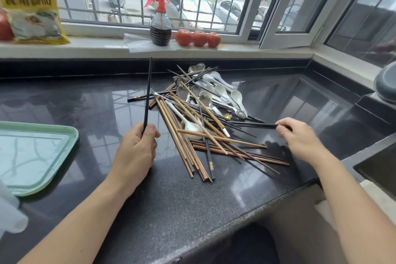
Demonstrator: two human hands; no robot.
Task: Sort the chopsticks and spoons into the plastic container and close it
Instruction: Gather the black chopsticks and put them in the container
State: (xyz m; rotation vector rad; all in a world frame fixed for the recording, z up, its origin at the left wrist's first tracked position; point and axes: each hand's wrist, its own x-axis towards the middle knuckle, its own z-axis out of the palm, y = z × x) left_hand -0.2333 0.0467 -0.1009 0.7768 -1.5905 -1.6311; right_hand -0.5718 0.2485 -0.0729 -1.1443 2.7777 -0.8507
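Note:
A tangled pile of chopsticks (201, 141) in wood, brown and black lies on the dark counter, mixed with metal spoons (183, 93) and white ceramic spoons (236, 96). My left hand (137, 148) grips one black chopstick (147, 94) upright, left of the pile. At the pile's right edge, my right hand (300, 135) pinches the end of another black chopstick (255, 124) that lies nearly flat. A pale green plastic tray or lid (36, 156) rests at the far left. A translucent plastic piece (8, 210) shows at the lower left edge.
The glossy black counter (171, 210) ends in a front edge near me. On the windowsill stand a spray bottle (160, 28), three tomatoes (198, 38) and a yellow packet (32, 8). A dark pot (385, 85) sits at the right.

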